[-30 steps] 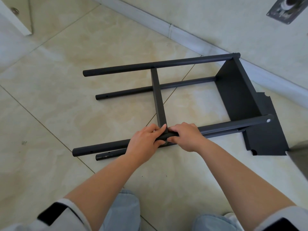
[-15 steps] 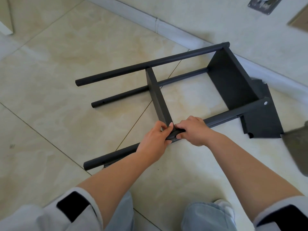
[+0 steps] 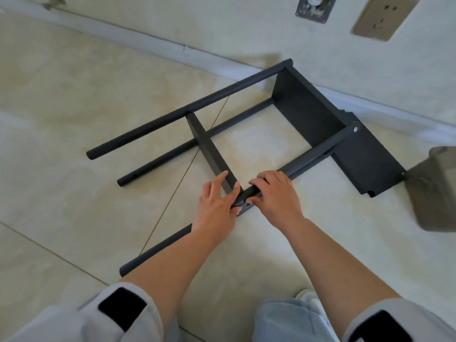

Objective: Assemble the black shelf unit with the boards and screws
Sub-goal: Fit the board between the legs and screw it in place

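Note:
The black shelf frame lies on its side on the tiled floor. Its far pole (image 3: 190, 107) and a second pole (image 3: 197, 141) run toward the end board (image 3: 308, 112), where a silver screw head (image 3: 355, 129) shows. A thin middle board (image 3: 212, 149) crosses between the poles. My left hand (image 3: 217, 206) rests on the near pole (image 3: 158, 250) at the joint, its fingers straight along the middle board's left face. My right hand (image 3: 274, 196) grips the same pole just right of the joint. A small silver glint shows under my left hand.
A loose black board (image 3: 365, 164) lies flat behind the frame's right end. A grey bin (image 3: 434, 188) stands at the right edge. The wall with its baseboard (image 3: 197, 55), a socket (image 3: 385, 16) and a metal plate (image 3: 313, 8) is close behind. My knees are at the bottom.
My left hand has let go of the near pole, and its fingers now lie straight along the middle board. My right hand keeps its grip. My view has swung, so the frame looks more slanted.

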